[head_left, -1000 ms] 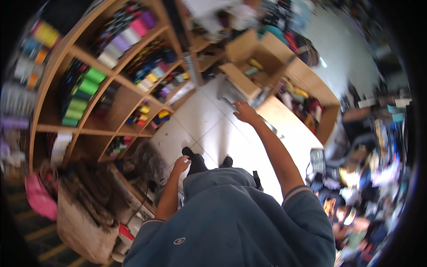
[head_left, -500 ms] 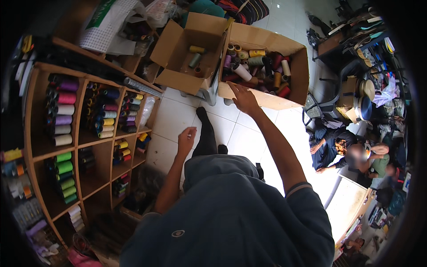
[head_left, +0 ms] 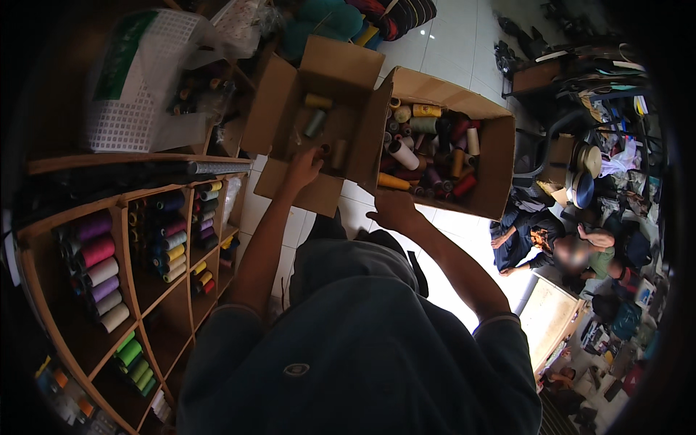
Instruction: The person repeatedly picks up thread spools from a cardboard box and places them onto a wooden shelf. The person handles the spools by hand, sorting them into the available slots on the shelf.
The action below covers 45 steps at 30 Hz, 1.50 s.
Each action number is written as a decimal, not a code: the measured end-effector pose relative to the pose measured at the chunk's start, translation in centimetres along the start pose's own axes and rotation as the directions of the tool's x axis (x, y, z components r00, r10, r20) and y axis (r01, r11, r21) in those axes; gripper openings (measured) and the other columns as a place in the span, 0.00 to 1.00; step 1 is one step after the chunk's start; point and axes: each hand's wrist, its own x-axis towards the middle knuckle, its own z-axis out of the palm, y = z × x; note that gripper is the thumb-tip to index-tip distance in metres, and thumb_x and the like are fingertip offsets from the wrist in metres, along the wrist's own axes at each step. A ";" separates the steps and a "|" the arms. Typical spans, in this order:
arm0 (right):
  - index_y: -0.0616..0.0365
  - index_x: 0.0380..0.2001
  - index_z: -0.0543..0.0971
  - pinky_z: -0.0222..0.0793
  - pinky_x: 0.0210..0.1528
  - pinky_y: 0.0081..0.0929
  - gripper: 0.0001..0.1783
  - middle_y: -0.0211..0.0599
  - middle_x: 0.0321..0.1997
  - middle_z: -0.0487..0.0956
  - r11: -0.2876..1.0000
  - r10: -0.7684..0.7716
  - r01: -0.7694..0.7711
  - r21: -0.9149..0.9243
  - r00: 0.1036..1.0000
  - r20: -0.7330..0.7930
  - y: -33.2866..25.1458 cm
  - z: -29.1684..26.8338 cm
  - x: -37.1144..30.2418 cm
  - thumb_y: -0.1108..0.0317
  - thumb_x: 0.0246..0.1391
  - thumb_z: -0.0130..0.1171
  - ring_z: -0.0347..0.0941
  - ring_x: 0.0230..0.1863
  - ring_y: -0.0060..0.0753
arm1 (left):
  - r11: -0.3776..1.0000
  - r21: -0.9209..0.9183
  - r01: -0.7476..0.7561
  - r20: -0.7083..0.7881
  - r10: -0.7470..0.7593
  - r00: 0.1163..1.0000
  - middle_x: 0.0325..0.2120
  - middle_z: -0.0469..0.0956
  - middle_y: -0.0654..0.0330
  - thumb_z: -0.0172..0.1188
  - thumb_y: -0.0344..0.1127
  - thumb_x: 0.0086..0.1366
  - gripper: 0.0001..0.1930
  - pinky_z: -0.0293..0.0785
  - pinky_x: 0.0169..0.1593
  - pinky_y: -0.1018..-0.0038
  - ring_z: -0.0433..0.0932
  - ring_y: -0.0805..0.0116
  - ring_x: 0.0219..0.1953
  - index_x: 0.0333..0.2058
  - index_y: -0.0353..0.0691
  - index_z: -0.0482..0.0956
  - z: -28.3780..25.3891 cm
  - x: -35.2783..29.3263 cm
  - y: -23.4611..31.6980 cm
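My left hand [head_left: 303, 170] reaches over the near side of the smaller cardboard box [head_left: 264, 109]. Its fingers are bent together beside a small brown thread spool [head_left: 325, 149]; what they pinch, if anything, is hidden. A yellow spool [head_left: 319, 101], a grey-green spool [head_left: 315, 123] and a tan spool [head_left: 339, 154] lie in that box. At the near left corner of the larger cardboard box [head_left: 449, 204], my right hand [head_left: 396, 210] rests with its thumb apart and holds no spool. Inside this box are many mixed thread spools, among them a white cone [head_left: 404, 155] and an orange-yellow cone [head_left: 394, 181].
A wooden cubby shelf [head_left: 138, 290] on the left holds rows of coloured thread cones. Above it lies a white and green plastic bag [head_left: 138, 80]. To the right, people sit on the floor by a pale-topped table [head_left: 554, 312], with a dark chair [head_left: 558, 141] behind them.
My left hand has moved forward from beside my leg to the smaller box. My right hand has drawn back from the larger box's rim to its near left corner. The view has shifted.
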 end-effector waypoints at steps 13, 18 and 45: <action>0.51 0.38 0.81 0.70 0.49 0.44 0.13 0.39 0.44 0.79 0.999 -0.019 0.023 -0.040 0.995 0.100 -0.1 -0.7 23.6 0.63 0.50 0.57 0.73 0.51 0.40 | 0.868 0.486 0.106 0.454 -0.354 0.817 0.48 0.74 0.44 0.60 0.34 0.53 0.23 0.69 0.56 0.61 0.73 0.50 0.52 0.49 0.37 0.75 4.1 7.4 -17.2; 0.46 0.53 0.75 0.53 0.63 0.55 0.22 0.27 0.62 0.68 0.981 0.024 0.001 -0.196 0.992 0.120 3.1 9.9 29.8 0.59 0.54 0.54 0.52 0.69 0.38 | 0.836 0.549 -0.011 0.472 -0.299 0.830 0.48 0.74 0.44 0.62 0.37 0.51 0.23 0.69 0.56 0.61 0.73 0.51 0.53 0.47 0.37 0.76 6.0 8.4 -19.0; 0.49 0.49 0.78 0.56 0.55 0.55 0.18 0.34 0.59 0.70 0.893 0.101 -0.002 -0.450 0.976 0.195 2.8 3.8 33.1 0.61 0.55 0.52 0.59 0.62 0.39 | 0.854 0.449 0.265 0.287 -0.418 0.862 0.39 0.80 0.50 0.71 0.45 0.43 0.28 0.75 0.48 0.59 0.78 0.51 0.44 0.44 0.44 0.77 0.5 10.7 -8.5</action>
